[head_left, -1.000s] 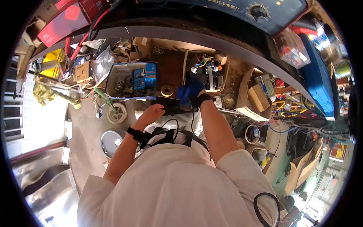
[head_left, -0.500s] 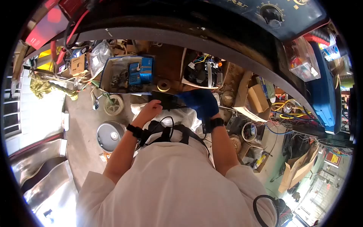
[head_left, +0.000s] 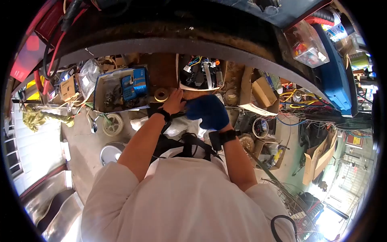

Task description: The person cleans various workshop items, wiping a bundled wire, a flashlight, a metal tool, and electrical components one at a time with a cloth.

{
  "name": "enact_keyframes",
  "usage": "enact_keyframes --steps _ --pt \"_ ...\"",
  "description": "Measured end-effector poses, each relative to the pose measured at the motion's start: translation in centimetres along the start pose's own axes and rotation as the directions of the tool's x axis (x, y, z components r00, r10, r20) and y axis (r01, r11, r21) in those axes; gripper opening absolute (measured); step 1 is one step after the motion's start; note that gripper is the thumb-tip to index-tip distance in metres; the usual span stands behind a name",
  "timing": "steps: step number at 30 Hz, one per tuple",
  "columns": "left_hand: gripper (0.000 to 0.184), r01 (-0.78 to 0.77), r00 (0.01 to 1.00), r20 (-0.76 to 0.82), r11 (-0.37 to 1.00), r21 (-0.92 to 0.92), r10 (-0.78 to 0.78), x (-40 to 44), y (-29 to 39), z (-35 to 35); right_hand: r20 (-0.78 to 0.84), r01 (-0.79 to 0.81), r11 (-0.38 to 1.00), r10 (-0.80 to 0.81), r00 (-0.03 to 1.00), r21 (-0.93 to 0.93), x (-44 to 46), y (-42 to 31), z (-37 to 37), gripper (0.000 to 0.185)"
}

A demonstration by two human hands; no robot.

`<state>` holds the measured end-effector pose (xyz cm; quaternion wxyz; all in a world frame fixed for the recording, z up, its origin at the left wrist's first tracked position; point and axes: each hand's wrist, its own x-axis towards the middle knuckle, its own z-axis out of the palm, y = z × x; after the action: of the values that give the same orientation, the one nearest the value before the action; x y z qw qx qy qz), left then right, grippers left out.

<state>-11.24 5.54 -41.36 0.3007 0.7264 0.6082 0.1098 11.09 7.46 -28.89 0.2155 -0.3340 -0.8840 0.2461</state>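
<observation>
My left hand (head_left: 174, 102) is bare, with its fingers stretched forward over the low shelf edge. It lies just right of a roll of tape (head_left: 161, 94). A blue glove (head_left: 209, 112) covers my right hand (head_left: 204, 114), which is close to the left hand's right side. The gloved fingers point left and are too blurred and dark to make out. Dark material lies beneath and between the hands, its kind unclear. Ahead of the right hand stands an open box (head_left: 186, 87) holding wires and black parts.
A dark bench edge (head_left: 161, 44) arches above the hands. To the left stands a box with a blue carton (head_left: 134, 84); to the right, a cardboard box (head_left: 245, 90). A wheel (head_left: 113, 124) and a round grey object (head_left: 109, 154) are on the floor.
My left hand has moved forward and right, from a loosely curled pose to stretched fingers beside the tape roll. The gloved right hand stays close by. The camera view has shifted.
</observation>
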Motion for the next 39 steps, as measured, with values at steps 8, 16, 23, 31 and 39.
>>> enact_keyframes --steps 8,16,23,31,39 --pt "0.045 0.081 0.89 -0.397 0.935 -0.344 -0.223 -0.7 -0.5 1.1 -0.045 -0.039 0.999 0.038 0.998 -0.036 -3.1 -0.6 -1.9 0.034" --pt "0.053 0.118 0.928 -0.309 0.951 -0.285 -0.208 -0.7 0.4 -0.3 -0.187 -0.001 1.0 -0.004 0.982 -0.026 -2.3 -1.4 -5.7 0.03" --pt "0.075 -0.068 0.991 -0.089 0.206 -0.976 -0.096 -1.9 16.0 -10.6 -0.143 0.153 0.006 0.384 0.912 0.988 3.3 -5.3 0.0 0.042" --pt "0.083 -0.003 0.999 -0.019 0.475 -0.88 -0.027 -6.1 16.5 -14.9 0.016 0.09 -0.19 0.492 0.87 0.978 5.5 -1.7 6.4 0.051" --pt "0.082 -0.166 0.985 -0.148 0.773 -0.613 0.094 -7.4 14.4 -15.0 -0.073 0.001 0.249 0.277 0.958 0.968 6.6 -5.8 3.0 0.052"
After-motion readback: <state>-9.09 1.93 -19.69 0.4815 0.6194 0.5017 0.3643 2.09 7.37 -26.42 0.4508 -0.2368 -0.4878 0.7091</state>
